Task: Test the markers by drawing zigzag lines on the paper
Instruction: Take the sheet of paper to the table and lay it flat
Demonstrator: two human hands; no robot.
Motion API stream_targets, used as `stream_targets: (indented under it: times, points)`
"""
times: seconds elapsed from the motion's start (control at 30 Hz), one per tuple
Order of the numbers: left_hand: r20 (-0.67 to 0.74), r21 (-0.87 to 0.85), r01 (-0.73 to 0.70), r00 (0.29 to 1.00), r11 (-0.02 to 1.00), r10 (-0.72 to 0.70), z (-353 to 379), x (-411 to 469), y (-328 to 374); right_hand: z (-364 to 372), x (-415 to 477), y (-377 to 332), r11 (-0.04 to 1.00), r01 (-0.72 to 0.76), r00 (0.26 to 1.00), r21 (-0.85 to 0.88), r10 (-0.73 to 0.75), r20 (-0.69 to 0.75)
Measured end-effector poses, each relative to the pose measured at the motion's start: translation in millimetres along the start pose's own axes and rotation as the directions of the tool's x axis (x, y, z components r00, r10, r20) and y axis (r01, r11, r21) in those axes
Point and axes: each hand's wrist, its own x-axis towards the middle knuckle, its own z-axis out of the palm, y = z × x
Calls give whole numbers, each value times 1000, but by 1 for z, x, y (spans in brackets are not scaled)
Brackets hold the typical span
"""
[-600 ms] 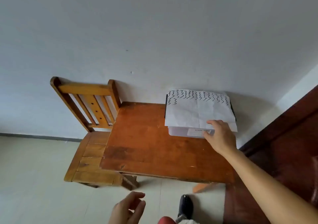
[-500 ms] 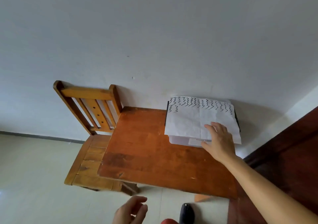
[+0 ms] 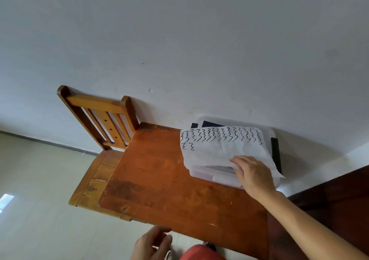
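A white sheet of paper (image 3: 219, 148) covered along its far edge with black zigzag lines lies over a clear plastic box (image 3: 217, 177) at the table's far right corner. My right hand (image 3: 253, 175) grips the paper's near edge and lifts it off the box. My left hand (image 3: 151, 245) hovers below the table's near edge, fingers apart and holding nothing. No marker shows; the box's contents are hidden under the paper.
The box stands on a worn wooden table (image 3: 169, 180) set against a white wall. A wooden chair (image 3: 97, 124) stands at the table's left side. Dark wooden furniture (image 3: 343, 195) borders the right. Pale floor tiles lie to the left.
My right hand has closed on the paper's near edge and raised it, uncovering the box's front. The view has tilted and moved closer. My left hand has stayed low.
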Motion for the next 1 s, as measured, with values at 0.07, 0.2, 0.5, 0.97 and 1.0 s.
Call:
stream_targets:
  times: [0.07, 0.2, 0.5, 0.97, 1.0]
  points:
    - [1, 2, -6, 1000, 1000, 6, -1, 6, 6, -11, 12, -6, 1000, -22, 999, 14, 21, 25]
    - [1, 22, -28, 1000, 999, 28, -8, 13, 16, -34, 39, -21, 987, -79, 993, 140, 67, 94]
    - [-156, -56, 79, 984, 995, -87, -33, -12, -1, -66, 75, -118, 667, -109, 976, 737, -70, 208]
    - [-454, -372, 211, 808, 904, -375, -102, -137, -126, 27, 31, -331, 673, -11, 757, 740, -478, 446]
    - [-488, -392, 207, 779, 896, -394, -111, -148, -136, 33, 25, -352, 681, -2, 740, 732, -491, 460]
